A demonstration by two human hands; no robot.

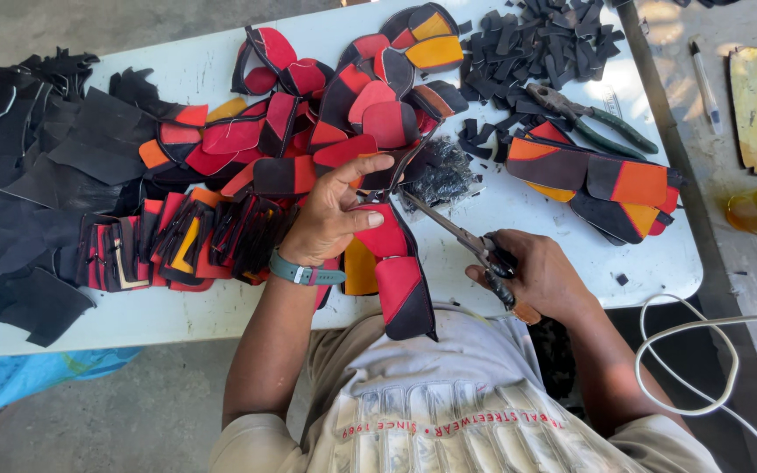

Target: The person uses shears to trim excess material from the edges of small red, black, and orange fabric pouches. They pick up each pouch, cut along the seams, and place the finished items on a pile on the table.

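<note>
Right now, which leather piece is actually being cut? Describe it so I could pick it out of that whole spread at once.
Start at the white table and go to its near edge, between the two hands. The sewn leather piece hangs over that edge, pinned by the left hand while the scissors in the right hand meet its top. Unlike the heaped pieces behind, it lies alone: red panels edged in black, with orange beside them.

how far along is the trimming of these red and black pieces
Likely done: a stack at right, black offcuts behind. In hand: left hand holds a red-black piece, right hand works scissors. Left, it seems: the big pile.
</note>
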